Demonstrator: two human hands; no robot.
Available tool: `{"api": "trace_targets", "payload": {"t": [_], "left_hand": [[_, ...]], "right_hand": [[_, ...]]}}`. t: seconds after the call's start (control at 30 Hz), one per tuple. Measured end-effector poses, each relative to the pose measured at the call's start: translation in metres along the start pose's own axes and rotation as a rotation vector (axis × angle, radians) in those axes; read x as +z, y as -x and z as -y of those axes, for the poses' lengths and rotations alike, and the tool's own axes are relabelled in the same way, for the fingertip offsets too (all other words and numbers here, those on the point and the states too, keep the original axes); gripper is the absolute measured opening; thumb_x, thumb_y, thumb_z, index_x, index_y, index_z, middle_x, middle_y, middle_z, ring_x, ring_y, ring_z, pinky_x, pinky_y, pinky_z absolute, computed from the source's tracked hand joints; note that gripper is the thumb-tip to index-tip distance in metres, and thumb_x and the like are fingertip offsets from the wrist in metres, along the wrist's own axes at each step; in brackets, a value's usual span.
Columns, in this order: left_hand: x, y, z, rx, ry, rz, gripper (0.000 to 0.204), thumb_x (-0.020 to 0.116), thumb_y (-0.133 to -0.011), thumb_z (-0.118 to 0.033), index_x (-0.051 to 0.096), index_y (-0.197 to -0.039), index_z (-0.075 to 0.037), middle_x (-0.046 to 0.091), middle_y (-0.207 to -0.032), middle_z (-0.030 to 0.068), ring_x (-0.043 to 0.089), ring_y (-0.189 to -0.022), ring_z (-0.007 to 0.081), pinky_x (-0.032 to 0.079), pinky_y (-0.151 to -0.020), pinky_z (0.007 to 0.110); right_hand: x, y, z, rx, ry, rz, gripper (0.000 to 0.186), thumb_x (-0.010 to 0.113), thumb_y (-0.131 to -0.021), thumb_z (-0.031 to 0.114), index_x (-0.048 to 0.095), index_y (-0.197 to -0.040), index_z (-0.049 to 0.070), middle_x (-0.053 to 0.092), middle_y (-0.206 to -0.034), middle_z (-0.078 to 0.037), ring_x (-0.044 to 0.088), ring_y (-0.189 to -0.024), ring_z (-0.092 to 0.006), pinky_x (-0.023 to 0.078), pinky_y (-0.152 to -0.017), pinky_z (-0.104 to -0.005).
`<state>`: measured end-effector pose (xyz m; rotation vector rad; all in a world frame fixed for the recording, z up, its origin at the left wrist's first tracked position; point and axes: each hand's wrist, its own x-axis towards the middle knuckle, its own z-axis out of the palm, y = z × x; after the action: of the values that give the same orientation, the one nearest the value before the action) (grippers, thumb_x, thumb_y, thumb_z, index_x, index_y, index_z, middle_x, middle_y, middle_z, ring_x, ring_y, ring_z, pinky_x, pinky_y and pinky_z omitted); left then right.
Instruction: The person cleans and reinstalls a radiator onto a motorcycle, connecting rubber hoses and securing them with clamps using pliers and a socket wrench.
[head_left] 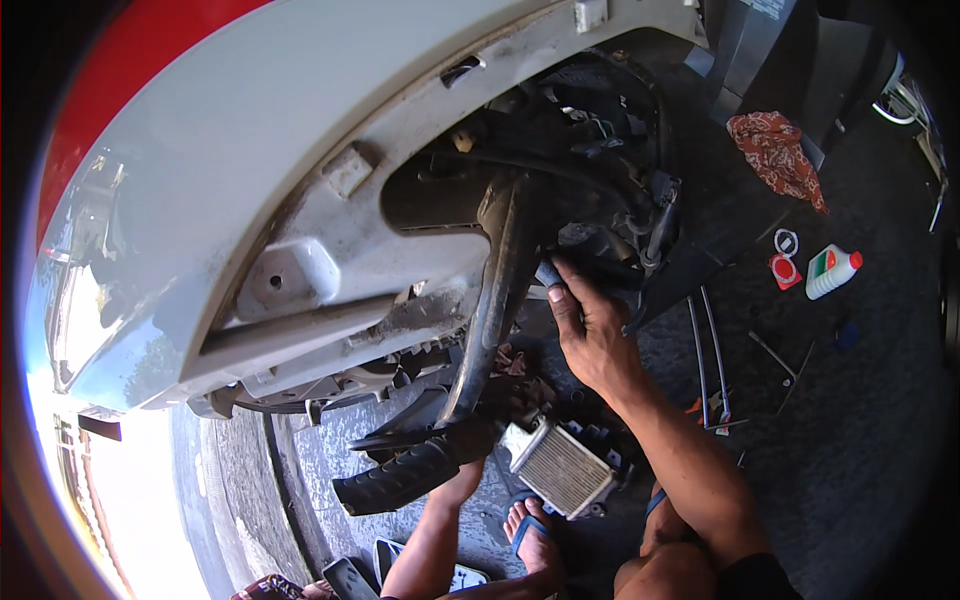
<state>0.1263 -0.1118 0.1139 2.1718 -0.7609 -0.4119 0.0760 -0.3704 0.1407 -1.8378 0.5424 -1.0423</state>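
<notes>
My right hand (pixel 597 335) reaches up beside the metal frame tube (pixel 485 300) of a motorbike. Its thumb and forefinger pinch a short grey-blue piece (pixel 547 273), whose kind I cannot make out. My left hand (pixel 460 484) is low down behind the black rubber footrest (pixel 405 480), which hides its fingers. Close to that hand, a finned radiator (pixel 565 467) lies tilted on the ground by my foot. Dark hoses and engine parts (pixel 600 180) show in the opening above my right hand.
The white body panel (pixel 300 130) fills the upper left. On the ground to the right lie a patterned red cloth (pixel 778 155), a white bottle with a red cap (pixel 832 272), a red round lid (pixel 786 271) and long metal rods (pixel 708 350). Trays (pixel 350 578) stand at the bottom.
</notes>
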Motion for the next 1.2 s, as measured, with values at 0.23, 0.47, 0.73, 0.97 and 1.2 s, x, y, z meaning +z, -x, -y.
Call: {"api": "trace_targets", "payload": {"t": [0.23, 0.47, 0.73, 0.97, 1.2], "left_hand": [[-0.034, -0.015, -0.113, 0.395, 1.051, -0.051, 0.06, 0.068, -0.086, -0.046, 0.051, -0.129, -0.007, 0.056, -0.132, 0.0172, 0.055, -0.119, 0.0352, 0.045, -0.101, 0.053], [-0.022, -0.007, -0.113, 0.273, 0.993, -0.313, 0.049, 0.069, -0.084, -0.048, 0.057, -0.115, -0.012, 0.064, -0.119, 0.0109, 0.059, -0.114, 0.0361, 0.044, -0.099, 0.054], [-0.021, -0.011, -0.133, 0.231, 0.959, -0.286, 0.063, 0.076, -0.081, -0.055, 0.041, -0.102, -0.006, 0.061, -0.116, 0.0353, 0.065, -0.101, 0.0381, 0.053, -0.089, 0.047], [-0.028, -0.01, -0.12, 0.273, 0.756, -0.273, 0.066, 0.07, -0.084, -0.056, 0.052, -0.126, -0.008, 0.065, -0.115, 0.0167, 0.061, -0.088, 0.0161, 0.045, -0.085, 0.034], [-0.026, -0.01, -0.108, 0.394, 0.671, -0.218, 0.055, 0.062, -0.088, -0.054, 0.054, -0.124, -0.013, 0.064, -0.116, 0.0059, 0.061, -0.105, 0.0328, 0.048, -0.09, 0.051]], "right_hand": [[-0.005, -0.008, 0.003, -0.076, 0.094, 0.01, 0.029, 0.065, -0.092, 0.014, 0.068, -0.118, 0.001, 0.072, -0.103, -0.02, 0.07, -0.096, -0.0352, 0.054, -0.089, -0.04], [0.007, -0.007, -0.003, 0.175, -0.094, 0.054, 0.031, 0.059, -0.098, 0.02, 0.065, -0.121, 0.0, 0.071, -0.092, -0.018, 0.07, -0.085, -0.0277, 0.054, -0.078, -0.0372], [0.022, 0.007, 0.003, 0.394, -0.439, 0.049, 0.037, 0.055, -0.102, 0.023, 0.057, -0.129, -0.003, 0.056, -0.075, 0.0, 0.053, -0.063, -0.0066, 0.045, -0.057, -0.0234], [0.002, -0.021, 0.003, 0.445, -0.343, 0.27, 0.031, 0.056, -0.101, 0.022, 0.06, -0.122, -0.001, 0.07, -0.107, -0.017, 0.066, -0.098, -0.0229, 0.05, -0.086, -0.0343], [0.022, -0.01, 0.048, 0.503, 0.046, 0.296, 0.042, 0.05, -0.102, 0.027, 0.049, -0.133, -0.002, 0.067, -0.082, -0.027, 0.067, -0.078, -0.0471, 0.052, -0.069, -0.0508]]}}
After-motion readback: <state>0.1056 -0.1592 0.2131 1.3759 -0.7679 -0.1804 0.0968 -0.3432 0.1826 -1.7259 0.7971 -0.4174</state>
